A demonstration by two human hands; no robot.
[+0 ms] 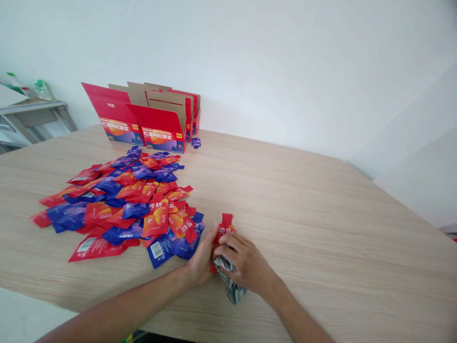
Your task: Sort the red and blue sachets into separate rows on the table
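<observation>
Two hands (248,264), one striped cloth (236,292), at least four boxes (162,136) — and overlapping pouches (156,218) by the dozen.

White wall (271,71) behind a wood-grain table (321,219)

Near the front edge of the pale, wood-grained surface (321,224), one pouch (226,224) is red with white lettering, and the cloth (235,292) is striped in dark and light grey. The heaped pouches (155,220) mix red-and-orange with blue-and-purple; toward the back edge, boxes (159,138) show red, blue and orange fronts.
</observation>
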